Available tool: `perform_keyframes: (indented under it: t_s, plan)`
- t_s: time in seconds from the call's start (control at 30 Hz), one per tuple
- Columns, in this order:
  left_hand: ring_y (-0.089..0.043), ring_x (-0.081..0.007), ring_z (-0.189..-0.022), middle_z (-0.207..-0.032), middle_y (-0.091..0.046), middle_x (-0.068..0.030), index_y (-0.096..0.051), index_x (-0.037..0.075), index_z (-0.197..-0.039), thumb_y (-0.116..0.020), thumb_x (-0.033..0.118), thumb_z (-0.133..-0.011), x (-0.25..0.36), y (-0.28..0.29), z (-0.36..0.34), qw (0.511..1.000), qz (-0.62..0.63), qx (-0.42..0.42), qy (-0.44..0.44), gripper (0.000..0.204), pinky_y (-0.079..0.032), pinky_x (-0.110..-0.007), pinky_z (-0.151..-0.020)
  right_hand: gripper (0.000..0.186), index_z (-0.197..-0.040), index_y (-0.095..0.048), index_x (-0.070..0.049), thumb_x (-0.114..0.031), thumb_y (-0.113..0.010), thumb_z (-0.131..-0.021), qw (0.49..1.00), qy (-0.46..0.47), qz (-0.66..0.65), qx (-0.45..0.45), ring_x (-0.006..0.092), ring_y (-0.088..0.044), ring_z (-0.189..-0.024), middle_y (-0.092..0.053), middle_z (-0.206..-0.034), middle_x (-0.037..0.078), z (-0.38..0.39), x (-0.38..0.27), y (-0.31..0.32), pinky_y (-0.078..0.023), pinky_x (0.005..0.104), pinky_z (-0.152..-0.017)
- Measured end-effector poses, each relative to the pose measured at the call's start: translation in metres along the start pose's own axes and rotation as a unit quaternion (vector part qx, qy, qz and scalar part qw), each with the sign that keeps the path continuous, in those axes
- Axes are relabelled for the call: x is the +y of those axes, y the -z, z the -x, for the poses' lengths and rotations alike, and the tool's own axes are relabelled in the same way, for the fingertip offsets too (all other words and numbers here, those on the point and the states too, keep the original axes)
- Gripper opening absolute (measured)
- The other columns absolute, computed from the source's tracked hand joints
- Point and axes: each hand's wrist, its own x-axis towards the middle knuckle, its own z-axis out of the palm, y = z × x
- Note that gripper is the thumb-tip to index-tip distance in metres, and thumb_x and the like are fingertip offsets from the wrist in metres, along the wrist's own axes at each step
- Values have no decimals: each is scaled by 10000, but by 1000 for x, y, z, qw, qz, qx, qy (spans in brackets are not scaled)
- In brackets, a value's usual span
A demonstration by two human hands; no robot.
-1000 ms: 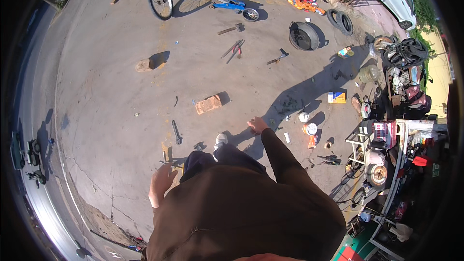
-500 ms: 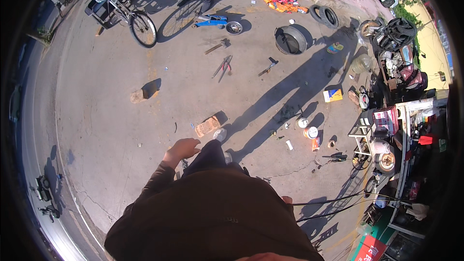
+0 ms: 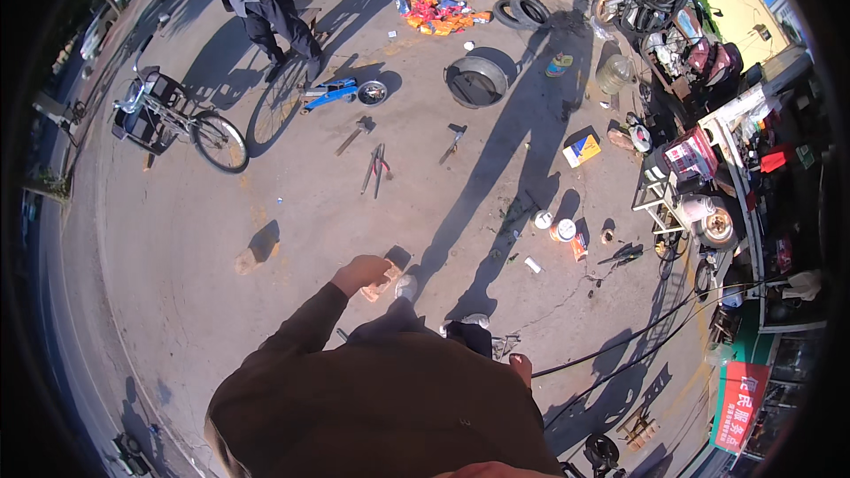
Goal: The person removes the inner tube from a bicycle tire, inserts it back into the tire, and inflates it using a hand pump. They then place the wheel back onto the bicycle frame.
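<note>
My left hand (image 3: 363,274) is out ahead of my body, its fingers loosely bent with nothing visible in them. It overlaps a reddish brick (image 3: 374,292) on the ground; I cannot see that they touch. Low at my right side hangs my right hand (image 3: 521,366), partly covered by my dark jacket, its fingers mostly hidden. Thin black cables (image 3: 611,345) run from beside it toward the shed; whether it holds one cannot be made out. Farther ahead lie a hammer (image 3: 354,136), red-handled pliers or cutters (image 3: 376,170) and another tool (image 3: 452,143).
A bicycle (image 3: 177,124) stands at left, near a person (image 3: 266,0). Ahead are a blue metal frame with a wheel (image 3: 332,93), a dark basin (image 3: 476,82) and tyres (image 3: 522,11). Cans (image 3: 563,230), a yellow-blue box (image 3: 582,150) and a cluttered shed (image 3: 753,186) line the right.
The view has shifted, bringing more of the other person and the red banner into sight. My left hand now overlaps the brick, and my right foot has come forward. More of my right hand shows.
</note>
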Motion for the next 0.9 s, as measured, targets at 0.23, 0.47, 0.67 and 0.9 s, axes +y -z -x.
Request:
perform_keyframes:
  t_s: [0.23,0.47,0.67,0.9]
  plan:
    - [-634,-337,-987,-1075,-658,-176,-593,61,-1186,-632,341,-871,60,21,-48,992,-22,78,-91,423,-500,-415,-839,212,-960,-604,-10,-166,-530,-837,991,-100,-64,63,199,-676,-671,-639,-836,101,43,36,37,-524,332,-521]
    - [-635,-331,-1019,-1142,-647,-179,-601,54,-1208,-637,314,-866,194,32,-82,985,-92,-82,-124,431,-499,-409,-871,213,-983,-585,-20,-187,-516,-869,922,-178,-318,131,233,-669,-634,-635,-824,106,71,175,52,-533,366,-511]
    - [-602,-342,-1034,-1136,-639,-165,-600,35,-1179,-598,267,-892,281,40,-107,970,-152,-12,-191,369,-478,-413,-880,319,-1134,-580,0,-198,-528,-889,911,-204,-347,90,241,-678,-705,-657,-907,146,79,203,61,-543,358,-585]
    - [-584,-333,-1065,-1155,-620,-141,-605,53,-1163,-601,266,-880,352,22,-121,957,-171,-67,-227,355,-472,-406,-890,323,-1135,-532,72,-144,-516,-896,883,-132,-420,162,241,-681,-725,-650,-933,184,64,187,111,-543,314,-574]
